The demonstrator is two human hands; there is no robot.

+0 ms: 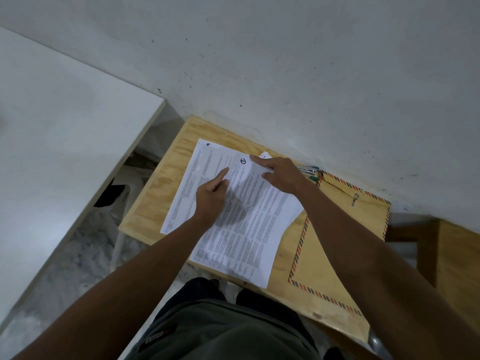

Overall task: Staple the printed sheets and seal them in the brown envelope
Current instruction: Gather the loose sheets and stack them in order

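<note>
plain room, plywood table (155,193), marked wall (311,61)

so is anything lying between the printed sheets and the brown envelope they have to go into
Nothing visible does. The printed sheets lie directly beside the brown envelope on the wooden table, their right edge overlapping it. Both hands, left hand and right hand, rest on the sheets. The envelope's top is bare apart from its metal clasp.

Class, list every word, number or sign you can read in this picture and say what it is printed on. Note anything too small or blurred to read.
"1", inside a circle: top of the upper printed sheet, beside the right hand.
"4": top corner of the sheet underneath, beyond the left hand.
Body text on both sheets: too small to read.
Label on the person's dark clothing: blurred, unreadable.
Brown envelope: no text visible.
</note>
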